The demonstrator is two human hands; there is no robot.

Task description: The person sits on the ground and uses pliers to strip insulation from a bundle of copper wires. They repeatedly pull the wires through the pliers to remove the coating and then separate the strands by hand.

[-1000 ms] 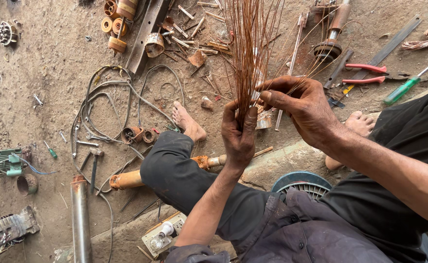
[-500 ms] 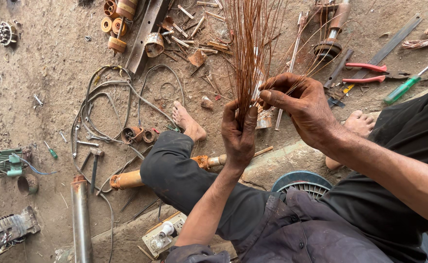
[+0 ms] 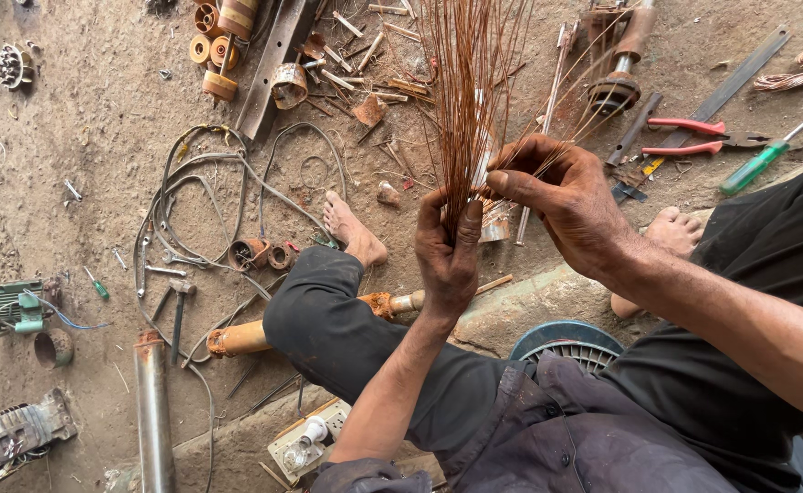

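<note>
Left hand (image 3: 447, 251) clamped round base of wires (image 3: 470, 100), held upright above lap. Right hand (image 3: 561, 196) pinching few strands at side. Risk: loose grip, bundle fans out, strands kink or prick fingers.

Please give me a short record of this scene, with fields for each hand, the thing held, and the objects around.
Left hand: grips the bundle of thin copper-coloured wires at its lower end, upright.
Right hand: pinches single strands beside the bundle.
Wires: fan out upward.
Ground: red-handled pliers, green-handled screwdriver, grey metal pipe, loose grey cables.
Surface: dusty dirt floor.
</note>
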